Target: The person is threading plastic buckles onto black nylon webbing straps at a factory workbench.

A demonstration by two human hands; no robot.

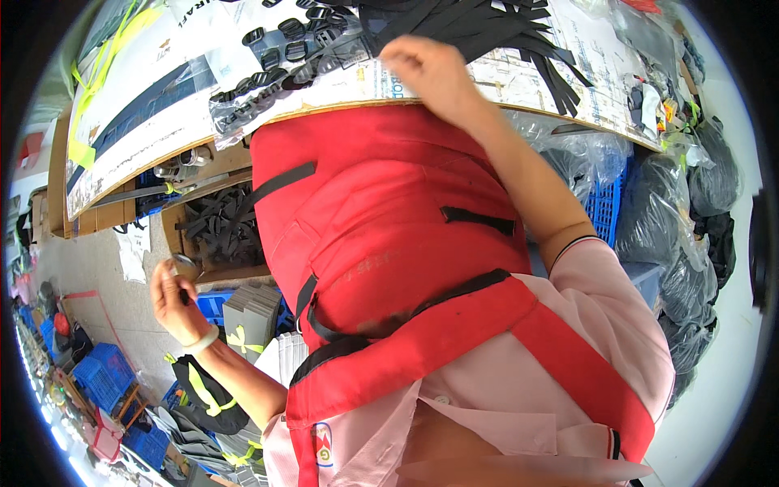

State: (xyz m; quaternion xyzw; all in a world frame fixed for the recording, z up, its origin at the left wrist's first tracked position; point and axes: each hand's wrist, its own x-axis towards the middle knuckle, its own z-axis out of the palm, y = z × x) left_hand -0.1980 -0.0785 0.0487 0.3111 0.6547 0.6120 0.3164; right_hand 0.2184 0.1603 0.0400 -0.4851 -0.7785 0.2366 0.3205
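Note:
My left hand (176, 307) is held out to the left, away from the table, its fingers closed. A small dark piece shows in its grasp and a dark, shiny curved part stands by the fingertips; the kind of thing is unclear. Over the table's near edge, my right hand (428, 71) has its fingers curled together; what they pinch, if anything, is hidden. Just beyond it lies a fan of black webbing straps (466, 28). Left of it are several black plastic buckles (294, 50), some on clear plastic.
A white worktable (174, 122) spans the far side. Beneath it sits a cardboard box of black straps (223, 231). My red apron (381, 211) faces the table edge. Blue crates (105, 375) stand at lower left; dark bundles in clear plastic bags (661, 211) are piled right.

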